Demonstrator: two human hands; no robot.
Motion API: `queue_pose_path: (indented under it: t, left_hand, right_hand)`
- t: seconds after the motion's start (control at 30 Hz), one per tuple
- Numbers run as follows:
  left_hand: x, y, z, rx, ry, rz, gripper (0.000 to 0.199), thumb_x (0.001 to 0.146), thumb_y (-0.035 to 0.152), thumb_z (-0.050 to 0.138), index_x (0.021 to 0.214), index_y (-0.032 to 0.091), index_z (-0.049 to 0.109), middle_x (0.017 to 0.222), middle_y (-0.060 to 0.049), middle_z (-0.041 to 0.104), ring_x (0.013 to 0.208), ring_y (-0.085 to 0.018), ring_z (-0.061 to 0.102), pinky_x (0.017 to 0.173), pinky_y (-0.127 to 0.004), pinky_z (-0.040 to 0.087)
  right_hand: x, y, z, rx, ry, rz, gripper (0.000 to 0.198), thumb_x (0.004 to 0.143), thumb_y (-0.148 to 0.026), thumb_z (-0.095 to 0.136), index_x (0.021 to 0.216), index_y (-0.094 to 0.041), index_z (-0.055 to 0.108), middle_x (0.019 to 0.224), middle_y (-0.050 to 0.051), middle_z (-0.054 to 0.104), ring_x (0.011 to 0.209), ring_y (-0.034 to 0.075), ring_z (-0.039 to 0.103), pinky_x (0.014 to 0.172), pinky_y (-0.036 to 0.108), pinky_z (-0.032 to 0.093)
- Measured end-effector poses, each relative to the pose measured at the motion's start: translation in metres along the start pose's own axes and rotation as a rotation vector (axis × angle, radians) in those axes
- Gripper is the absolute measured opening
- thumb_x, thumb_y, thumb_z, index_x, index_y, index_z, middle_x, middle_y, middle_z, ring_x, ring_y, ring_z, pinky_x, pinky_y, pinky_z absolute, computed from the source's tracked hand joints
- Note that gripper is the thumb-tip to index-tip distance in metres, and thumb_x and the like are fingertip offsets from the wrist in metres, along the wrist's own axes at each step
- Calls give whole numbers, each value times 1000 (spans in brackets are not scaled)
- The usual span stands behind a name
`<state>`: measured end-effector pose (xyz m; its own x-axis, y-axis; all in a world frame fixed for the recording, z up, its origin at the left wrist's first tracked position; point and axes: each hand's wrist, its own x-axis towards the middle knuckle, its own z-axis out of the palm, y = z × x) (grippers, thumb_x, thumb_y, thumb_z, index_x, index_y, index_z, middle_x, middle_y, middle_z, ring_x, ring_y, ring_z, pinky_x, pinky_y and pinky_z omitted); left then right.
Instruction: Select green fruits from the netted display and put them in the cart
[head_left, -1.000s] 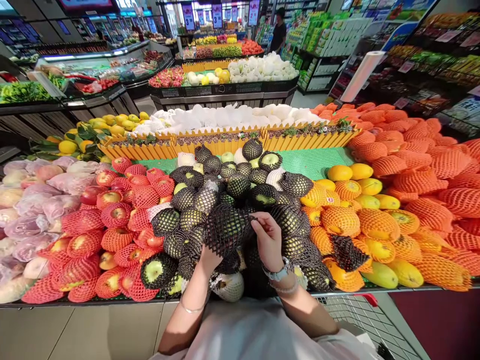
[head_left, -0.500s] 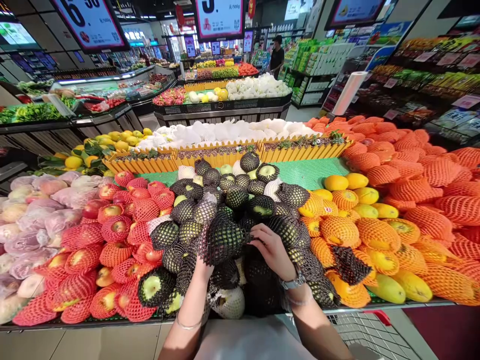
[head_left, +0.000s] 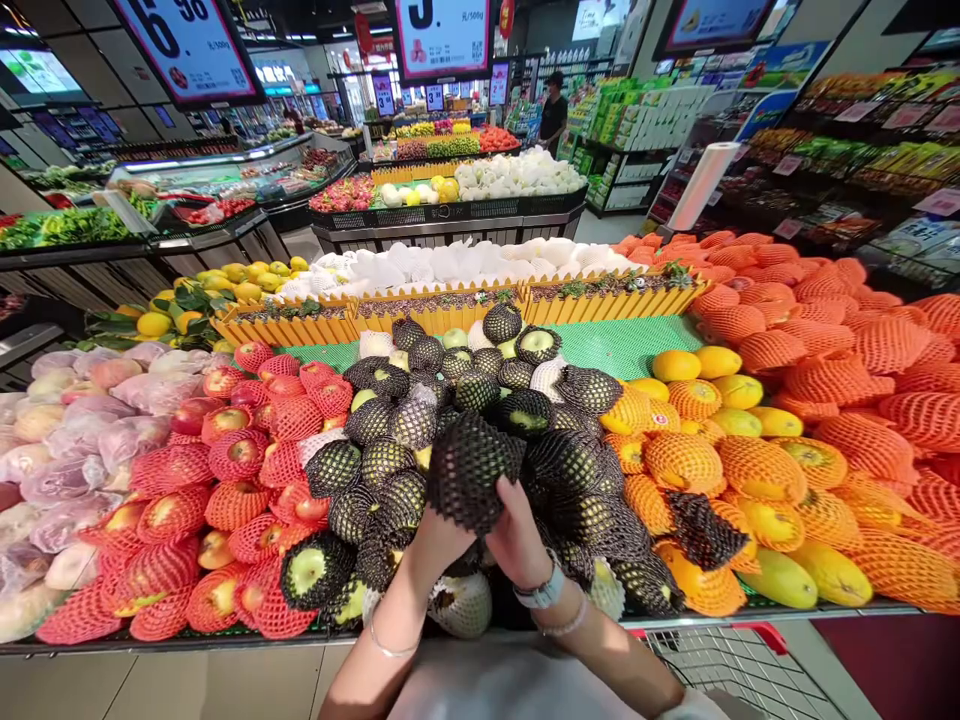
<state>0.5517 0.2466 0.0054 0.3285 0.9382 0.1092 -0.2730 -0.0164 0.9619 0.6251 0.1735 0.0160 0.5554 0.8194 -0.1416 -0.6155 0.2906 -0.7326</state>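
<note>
Held up over the middle of the fruit stand is a green apple in a black foam net (head_left: 474,470), the fruit showing only dimly through the mesh. My left hand (head_left: 446,545) grips it from below and the left, its fingers mostly hidden behind the net. My right hand (head_left: 517,535) closes on its lower right side, thumb up against the mesh. Around and beneath both hands lies a heap of green apples in black nets (head_left: 386,460). One netted apple with its pale green top bare (head_left: 306,573) sits left of my left forearm.
Red-netted apples (head_left: 240,455) and bagged pale fruit (head_left: 60,490) fill the left. Orange-netted yellow fruit (head_left: 682,465), with a loose black net (head_left: 705,530) on it, lies right. A low yellow fence (head_left: 435,312) runs behind. A wire cart (head_left: 720,665) stands below right.
My right hand has come down and left from the net's gathered end onto the apple's lower side. The apple has shifted right and turned in my hands.
</note>
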Motion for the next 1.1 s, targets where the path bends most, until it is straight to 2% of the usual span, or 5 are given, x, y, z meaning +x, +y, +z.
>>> queue_pose_path:
  t: [0.2,0.4,0.57,0.8,1.1]
  left_hand:
    - [-19,37,-14,381,-667,-7,52,70,24,80,121,26,71,134,-14,65,134,-37,52,114,-50,41]
    - [-27,14,12,-264,55,3,53,84,54,66,131,33,58,143,-7,56,134,-26,52,111,-44,44]
    - [-23,16,40,-505,197,-302,64,71,69,68,120,28,67,122,-7,71,118,-28,64,101,-41,55]
    - [-14,20,29,-556,245,-354,52,77,68,58,101,25,75,95,-5,78,96,-26,72,87,-39,60]
    - [-21,18,28,-418,300,-149,34,82,52,64,99,23,70,106,-5,75,99,-22,68,91,-35,54]
  right_hand:
    - [15,-20,-19,121,235,-108,51,76,-56,71,117,-26,66,120,5,71,114,24,64,109,51,45]
    - [8,-4,-9,25,172,-212,67,76,-60,69,134,-29,54,128,8,68,116,26,64,109,53,44]
    - [-8,22,11,-163,101,-232,94,66,-57,80,145,-27,37,136,12,60,124,28,59,108,49,47]
    - [-12,5,19,-322,-60,-418,107,70,-55,81,153,-29,18,161,12,28,147,30,34,122,51,28]
    - [11,-25,14,-497,-80,-667,54,86,-59,64,131,-30,57,135,8,57,127,31,54,110,50,40]
